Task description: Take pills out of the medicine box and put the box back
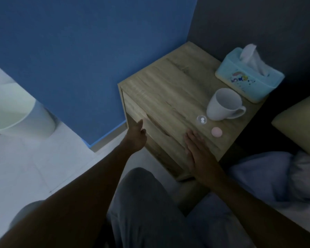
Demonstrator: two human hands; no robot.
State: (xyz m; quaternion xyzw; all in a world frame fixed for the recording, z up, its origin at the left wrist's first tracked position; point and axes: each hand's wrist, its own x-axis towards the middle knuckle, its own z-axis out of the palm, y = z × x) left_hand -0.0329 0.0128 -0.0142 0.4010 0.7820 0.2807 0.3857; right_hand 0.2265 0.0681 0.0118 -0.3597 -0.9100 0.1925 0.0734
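A small clear round container (201, 120) with two white pills in it sits on the wooden nightstand (161, 83), beside a pink round lid (216, 131). My left hand (137, 136) is at the front of the top drawer (157, 129), fingers curled at its edge, thumb up. My right hand (197, 149) lies flat and empty on the nightstand's near corner, fingers straight, just left of the pink lid. No medicine box is in sight.
A white mug (224, 104) stands behind the pill container. A light blue tissue box (249, 77) sits at the back right corner. A white bin (16, 111) stands on the floor at left. Bedding (276, 176) and a pillow (299, 119) lie at right.
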